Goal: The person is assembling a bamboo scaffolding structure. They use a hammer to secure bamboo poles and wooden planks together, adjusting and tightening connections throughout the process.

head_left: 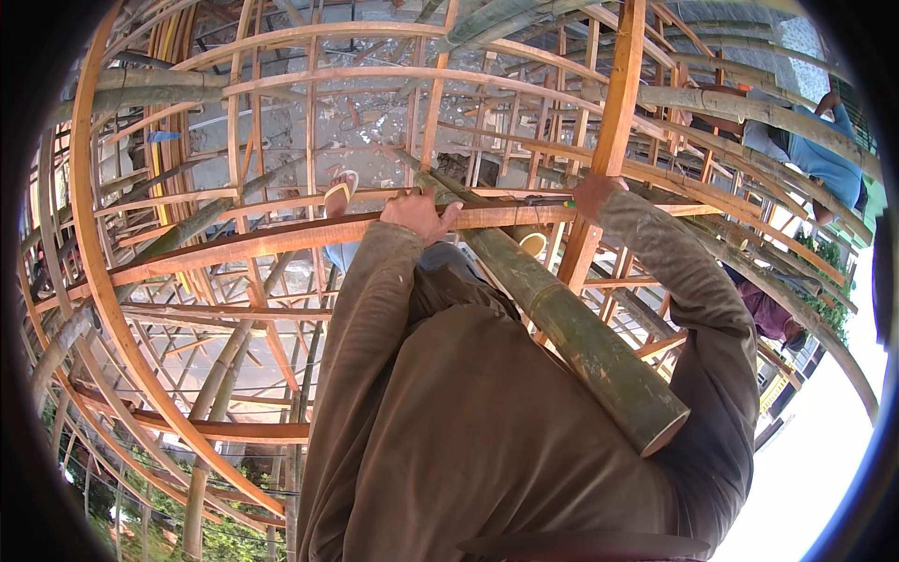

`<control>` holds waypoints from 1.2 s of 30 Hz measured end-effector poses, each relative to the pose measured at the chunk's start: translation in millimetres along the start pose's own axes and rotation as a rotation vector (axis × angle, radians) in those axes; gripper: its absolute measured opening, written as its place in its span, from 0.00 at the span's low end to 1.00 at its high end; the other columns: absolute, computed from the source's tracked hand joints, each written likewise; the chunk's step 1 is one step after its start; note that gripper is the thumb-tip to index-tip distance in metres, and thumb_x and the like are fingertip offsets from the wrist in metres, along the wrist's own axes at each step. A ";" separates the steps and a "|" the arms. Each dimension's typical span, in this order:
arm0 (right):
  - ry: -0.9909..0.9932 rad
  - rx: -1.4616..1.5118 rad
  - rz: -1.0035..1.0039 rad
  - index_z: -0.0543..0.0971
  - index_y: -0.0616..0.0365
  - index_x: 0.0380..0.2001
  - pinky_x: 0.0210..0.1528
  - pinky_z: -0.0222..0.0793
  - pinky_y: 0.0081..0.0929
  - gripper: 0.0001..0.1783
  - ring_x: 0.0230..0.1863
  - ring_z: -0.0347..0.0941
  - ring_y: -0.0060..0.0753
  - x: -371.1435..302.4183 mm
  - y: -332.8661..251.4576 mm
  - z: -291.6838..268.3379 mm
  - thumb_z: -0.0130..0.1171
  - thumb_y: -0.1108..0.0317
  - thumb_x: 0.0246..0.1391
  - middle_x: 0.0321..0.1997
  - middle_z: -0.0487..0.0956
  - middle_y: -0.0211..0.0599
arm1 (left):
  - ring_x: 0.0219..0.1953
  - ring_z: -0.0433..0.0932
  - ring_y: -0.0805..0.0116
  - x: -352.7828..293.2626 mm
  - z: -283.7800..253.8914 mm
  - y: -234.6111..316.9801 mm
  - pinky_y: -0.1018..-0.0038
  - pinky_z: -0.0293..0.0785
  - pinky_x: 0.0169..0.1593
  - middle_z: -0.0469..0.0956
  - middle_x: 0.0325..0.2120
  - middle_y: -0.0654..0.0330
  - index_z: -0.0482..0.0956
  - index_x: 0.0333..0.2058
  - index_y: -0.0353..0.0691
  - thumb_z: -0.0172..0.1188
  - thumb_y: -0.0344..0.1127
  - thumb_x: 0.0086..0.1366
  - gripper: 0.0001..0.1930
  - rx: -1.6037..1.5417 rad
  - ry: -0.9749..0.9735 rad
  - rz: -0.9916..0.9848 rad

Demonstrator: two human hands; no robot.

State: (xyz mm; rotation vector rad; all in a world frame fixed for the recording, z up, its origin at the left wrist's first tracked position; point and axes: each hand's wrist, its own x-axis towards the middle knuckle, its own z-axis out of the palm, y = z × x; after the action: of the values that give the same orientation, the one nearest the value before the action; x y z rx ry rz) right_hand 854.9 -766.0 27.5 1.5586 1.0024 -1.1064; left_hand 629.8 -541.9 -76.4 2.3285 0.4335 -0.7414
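Note:
My left hand (419, 215) is closed over the top edge of a long wooden beam (253, 242) that runs across in front of me. At the crossing of this beam and a tall wooden post (620, 103), my right hand (594, 197) grips the post. Dark wire-like strands (532, 199) and a small green bit lie on the beam beside the right hand; what they belong to is unclear. Between my arms a thick green bamboo pole (571, 318) slants past my body, its cut end near my right elbow. My sandalled foot (341, 193) shows beyond the beam.
Wooden battens and bamboo poles (211, 375) form an open lattice around me. Far below lies a grey, debris-strewn floor (361, 122). At the right, a person in a blue top (824, 155) and another in a dark red top (766, 311) are among the poles.

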 end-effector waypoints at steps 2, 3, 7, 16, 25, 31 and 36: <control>0.019 0.016 -0.007 0.86 0.54 0.46 0.45 0.82 0.45 0.14 0.52 0.83 0.45 -0.8 0.5 0.7 0.62 0.65 0.58 0.49 0.86 0.40 | 0.52 0.80 0.39 -0.7 -1.3 0.8 0.50 0.77 0.56 0.81 0.47 0.37 0.76 0.55 0.31 0.48 0.68 0.68 0.40 0.017 0.003 0.003; 0.058 0.039 -0.013 0.85 0.55 0.46 0.45 0.82 0.45 0.13 0.52 0.83 0.45 -1.9 0.4 1.4 0.62 0.66 0.59 0.49 0.86 0.40 | 0.52 0.80 0.39 -0.7 -1.8 1.1 0.50 0.77 0.55 0.81 0.47 0.37 0.76 0.55 0.31 0.48 0.68 0.68 0.40 0.015 0.001 -0.002; 0.084 0.052 -0.045 0.85 0.57 0.45 0.46 0.82 0.47 0.12 0.50 0.84 0.46 -5.2 4.7 3.4 0.60 0.68 0.59 0.49 0.86 0.41 | 0.53 0.79 0.40 -0.7 -1.0 0.2 0.50 0.77 0.56 0.81 0.47 0.37 0.76 0.55 0.31 0.47 0.68 0.68 0.40 0.035 -0.002 0.009; -0.029 0.693 0.014 0.79 0.64 0.46 0.44 0.79 0.44 0.19 0.43 0.83 0.54 -25.8 -10.0 38.6 0.61 0.58 0.62 0.40 0.84 0.54 | 0.45 0.84 0.41 -0.9 7.6 -4.7 0.51 0.80 0.50 0.82 0.43 0.38 0.75 0.54 0.30 0.45 0.69 0.69 0.40 0.100 0.095 0.068; 0.345 0.826 0.023 0.79 0.57 0.48 0.48 0.75 0.55 0.18 0.45 0.83 0.52 -56.9 -13.1 46.5 0.59 0.56 0.63 0.39 0.84 0.51 | 0.46 0.83 0.40 0.4 0.2 -2.5 0.50 0.80 0.49 0.82 0.43 0.39 0.75 0.54 0.29 0.44 0.69 0.69 0.41 0.064 0.044 0.056; 0.264 0.373 0.075 0.79 0.56 0.53 0.50 0.79 0.50 0.18 0.49 0.83 0.54 -39.4 13.9 41.6 0.56 0.67 0.60 0.44 0.85 0.51 | 0.45 0.83 0.38 -1.0 5.6 -4.2 0.49 0.80 0.49 0.82 0.43 0.37 0.74 0.54 0.26 0.44 0.70 0.69 0.43 0.050 0.072 0.055; 0.100 0.266 0.061 0.75 0.53 0.61 0.55 0.77 0.49 0.24 0.53 0.80 0.52 -22.7 9.4 24.8 0.51 0.71 0.61 0.47 0.83 0.50 | 0.45 0.84 0.39 0.1 5.6 -5.1 0.49 0.80 0.49 0.82 0.43 0.37 0.74 0.55 0.26 0.45 0.70 0.69 0.44 0.026 0.067 0.058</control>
State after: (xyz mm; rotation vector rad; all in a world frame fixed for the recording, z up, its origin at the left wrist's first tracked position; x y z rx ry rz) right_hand 853.3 -794.3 47.9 1.8614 0.8942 -1.1652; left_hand 625.2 -541.8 -82.5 2.3853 0.3859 -0.6460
